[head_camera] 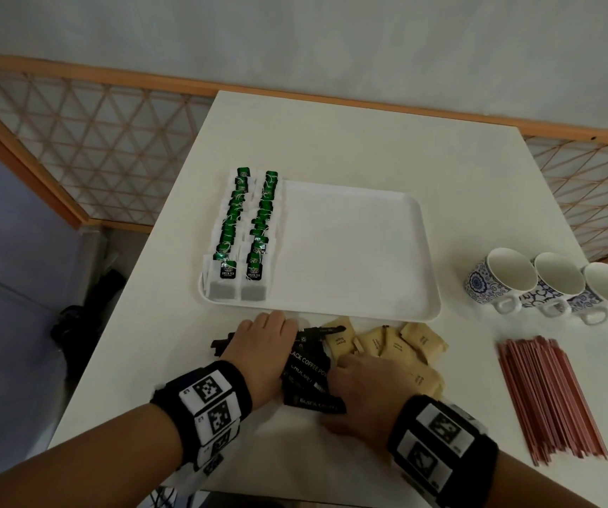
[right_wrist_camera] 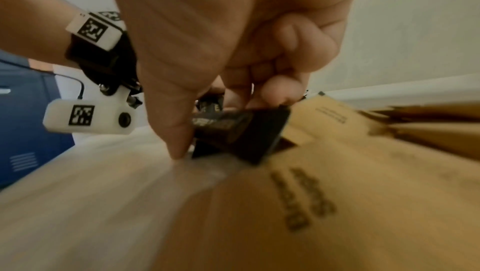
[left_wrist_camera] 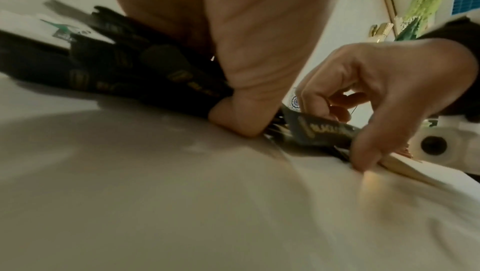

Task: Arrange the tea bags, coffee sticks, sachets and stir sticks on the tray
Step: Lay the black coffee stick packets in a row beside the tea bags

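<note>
Both hands work the black coffee sticks (head_camera: 308, 368) on the surface (head_camera: 368, 141) before the tray (head_camera: 361, 251) — left hand (head_camera: 262, 346) clasps the bundle, right hand (head_camera: 361, 394) pinches one end; tea bags (head_camera: 243, 232) line the tray's left side.

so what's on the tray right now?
Only green tea bags, two overlapping rows along the left edge of the white tray; how many each row holds is hidden by the overlap. Nothing else on it.
</note>
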